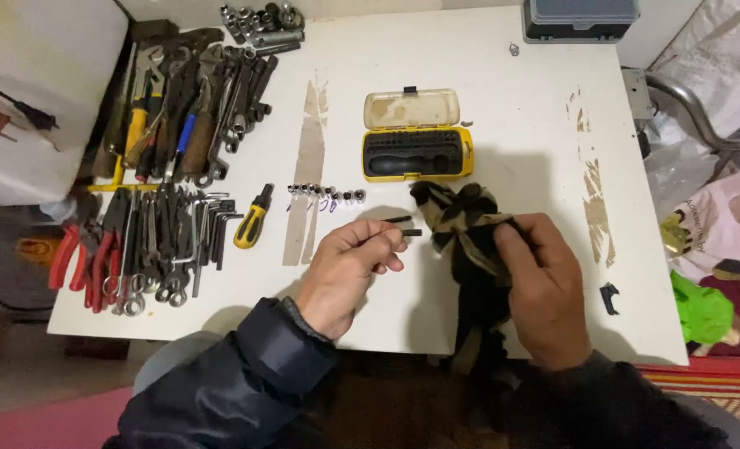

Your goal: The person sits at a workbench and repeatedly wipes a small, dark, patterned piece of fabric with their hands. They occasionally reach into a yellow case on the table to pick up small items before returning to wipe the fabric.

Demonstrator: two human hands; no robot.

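Pinching two dark screwdriver bits (401, 225), left hand (349, 270) fingers closed, tips exposed toward cloth. Right hand (544, 287) bunches camouflage cloth (461, 224) at 3 o'clock. Open yellow bit case (417, 154) at 12 o'clock on white surface (511, 125).

From my remote view, the dark bits (401, 225) pinched in the left hand (349, 270) are too small to identify. The right hand (544, 287) covers part of the camouflage cloth (457, 218), whose lower end merges with dark clothing. The grey case (580, 17) is cut off by the top edge. The sockets (263, 21) are too small to distinguish.
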